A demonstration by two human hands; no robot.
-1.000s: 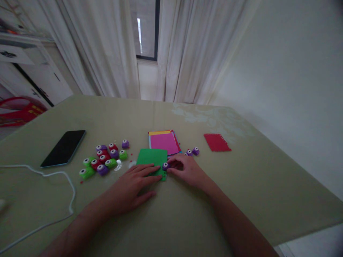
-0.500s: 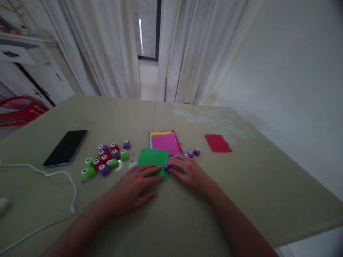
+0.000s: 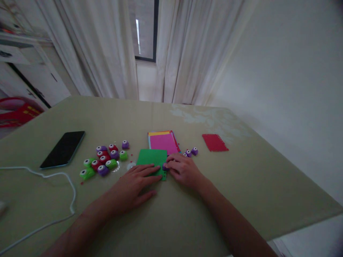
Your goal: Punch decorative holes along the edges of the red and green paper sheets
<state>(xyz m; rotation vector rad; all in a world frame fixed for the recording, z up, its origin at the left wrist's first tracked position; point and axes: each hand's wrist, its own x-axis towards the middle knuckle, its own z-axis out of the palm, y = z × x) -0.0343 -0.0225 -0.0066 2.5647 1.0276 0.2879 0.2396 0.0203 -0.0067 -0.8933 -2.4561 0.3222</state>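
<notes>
A green sheet of paper lies in front of me, with small punched holes near its lower right corner. My left hand rests flat on the sheet, fingers spread. At the sheet's right edge my right hand grips a small purple craft punch, its fingers over the punch's top and side. The punch is partly hidden by those fingers. Just beyond the right hand stand several more purple punches.
Left of the sheet is a cluster of green, red and purple punches with tiny red paper bits around. A stack of coloured paper lies behind, a red card to the right. A black phone and white cable lie left.
The fingers of my right hand have come over the top of the purple craft punch and pressed on it, covering its white cap. My left hand stays on the green paper.
</notes>
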